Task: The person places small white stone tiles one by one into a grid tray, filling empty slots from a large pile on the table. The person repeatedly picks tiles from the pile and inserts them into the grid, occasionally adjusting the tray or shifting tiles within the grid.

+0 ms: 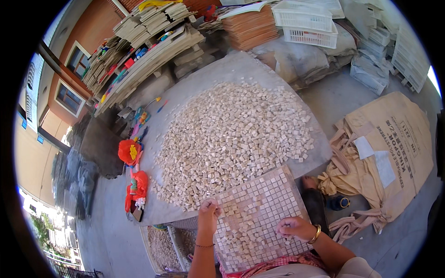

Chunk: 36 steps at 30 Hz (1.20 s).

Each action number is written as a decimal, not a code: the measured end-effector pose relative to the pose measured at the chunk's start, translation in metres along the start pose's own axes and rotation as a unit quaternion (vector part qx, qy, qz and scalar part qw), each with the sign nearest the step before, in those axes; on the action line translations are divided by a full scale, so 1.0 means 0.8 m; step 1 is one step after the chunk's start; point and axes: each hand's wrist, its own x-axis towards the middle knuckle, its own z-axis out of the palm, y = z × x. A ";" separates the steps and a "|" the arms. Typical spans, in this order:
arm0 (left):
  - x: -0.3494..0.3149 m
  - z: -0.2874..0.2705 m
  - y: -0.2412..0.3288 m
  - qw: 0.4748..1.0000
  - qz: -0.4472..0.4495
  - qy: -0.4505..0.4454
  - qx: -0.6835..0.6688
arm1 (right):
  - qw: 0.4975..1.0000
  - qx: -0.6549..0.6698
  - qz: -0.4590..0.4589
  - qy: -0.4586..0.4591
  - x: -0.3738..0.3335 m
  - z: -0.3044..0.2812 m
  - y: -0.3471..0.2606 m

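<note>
Two bare hands work over a gridded board (299, 197) that lies slantwise above the person's lap, its far edge reaching the grey table (317, 149). From where I stand, the left hand (210, 209) is at the board's upper left corner, fingers curled in close together; whether a tile is pinched in them I can't tell. The right hand (295, 228) — the one with a gold bangle (316, 234) at the wrist — hangs over the board's right half, fingers half bent, and I can't make out whether it grips anything. Between the hands, loose pale tiles (241, 229) lie scattered across the board's left and middle, while neat rows of squares fill much of its right side. Just beyond the board, a broad heap of pale tiles (232, 143) covers much of the table.
</note>
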 end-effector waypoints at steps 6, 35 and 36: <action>0.013 0.064 0.003 0.751 0.275 -0.017 0.600 | 1.000 -0.007 -0.015 -0.001 -0.004 0.000 -0.004; 0.019 0.108 -0.010 0.804 0.253 -0.009 0.538 | 0.999 0.034 -0.017 0.037 -0.024 0.005 -0.023; 0.021 0.112 -0.011 0.800 0.247 -0.003 0.547 | 0.998 0.039 -0.019 0.038 -0.026 0.004 -0.026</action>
